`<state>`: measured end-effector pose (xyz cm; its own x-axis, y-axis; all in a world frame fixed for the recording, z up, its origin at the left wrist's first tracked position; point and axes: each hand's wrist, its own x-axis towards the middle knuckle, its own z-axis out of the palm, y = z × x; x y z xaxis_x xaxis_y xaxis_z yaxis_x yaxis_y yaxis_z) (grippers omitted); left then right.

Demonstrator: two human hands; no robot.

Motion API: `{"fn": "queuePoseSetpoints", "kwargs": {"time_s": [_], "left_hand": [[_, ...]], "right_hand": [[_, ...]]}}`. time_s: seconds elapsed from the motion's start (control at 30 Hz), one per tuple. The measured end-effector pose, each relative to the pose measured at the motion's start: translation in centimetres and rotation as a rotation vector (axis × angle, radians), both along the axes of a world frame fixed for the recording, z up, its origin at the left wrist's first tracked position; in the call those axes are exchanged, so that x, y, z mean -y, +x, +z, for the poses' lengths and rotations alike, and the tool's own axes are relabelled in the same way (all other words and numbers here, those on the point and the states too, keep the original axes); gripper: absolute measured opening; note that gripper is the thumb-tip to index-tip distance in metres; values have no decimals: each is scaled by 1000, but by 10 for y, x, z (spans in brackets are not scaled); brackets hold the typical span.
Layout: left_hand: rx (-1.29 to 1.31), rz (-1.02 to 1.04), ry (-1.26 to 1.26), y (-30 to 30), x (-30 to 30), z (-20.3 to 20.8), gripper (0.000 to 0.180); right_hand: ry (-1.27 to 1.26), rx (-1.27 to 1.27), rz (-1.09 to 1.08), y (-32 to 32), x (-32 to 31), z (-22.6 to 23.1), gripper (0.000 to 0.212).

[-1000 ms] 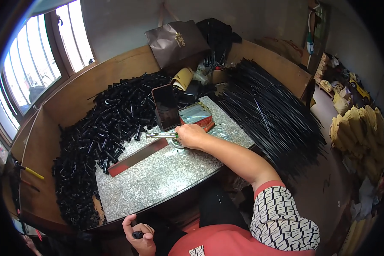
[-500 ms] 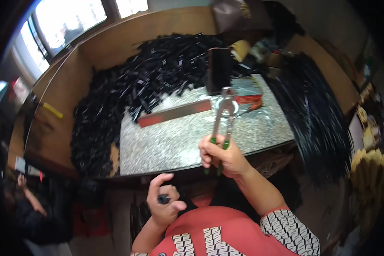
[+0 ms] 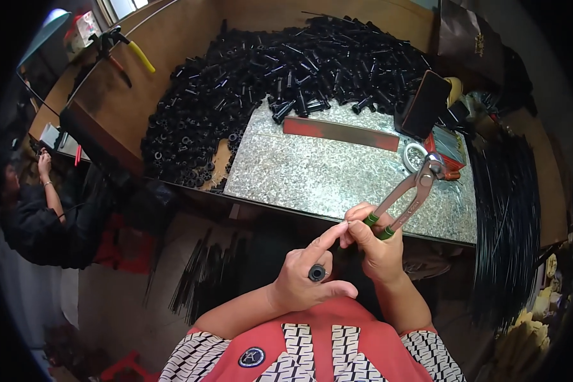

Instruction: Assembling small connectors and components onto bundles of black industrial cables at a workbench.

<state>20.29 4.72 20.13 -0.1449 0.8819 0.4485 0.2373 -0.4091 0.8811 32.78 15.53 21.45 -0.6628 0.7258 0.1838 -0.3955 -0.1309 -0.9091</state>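
A pair of end-cutting pincers (image 3: pixel 406 190) with green grips is in my right hand (image 3: pixel 382 251), its jaws pointing up and away over the stone slab (image 3: pixel 299 175). My left hand (image 3: pixel 299 283) keeps a short black tubular piece (image 3: pixel 317 273) in its curled fingers, one round end facing up. Its stretched index fingertip meets the thumb and finger of my right hand. Whether something tiny is pinched there is too small to tell. A flat metal bar (image 3: pixel 340 134) with reddish faces lies across the slab's far part.
A big heap of black tubular pieces (image 3: pixel 274 70) lies behind and left of the slab. At the right are a dark phone (image 3: pixel 426 105), a white ring (image 3: pixel 407 159), a red box (image 3: pixel 451 156) and long black rods (image 3: pixel 509 223). Another person (image 3: pixel 44 216) sits at far left.
My left hand has risen to the right and now touches my right hand. The pincers have tilted rightward. The whole view has shifted, showing the bench more to the right.
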Motion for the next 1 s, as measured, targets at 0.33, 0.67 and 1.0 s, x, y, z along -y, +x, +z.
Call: {"fn": "queuePoseSetpoints", "kwargs": {"time_s": [0.33,0.67,1.0], "left_hand": [[56,29,19,-10,-1,-7,90],[250,77,6,-14,-3,-18,96],[167,61,-53,-19,-1,-20,96]], "right_hand": [[276,294,-67,-7,1,-4,8],[396,190,92,-15,23,9,12],[289,224,83,-16,27,7,11]]}}
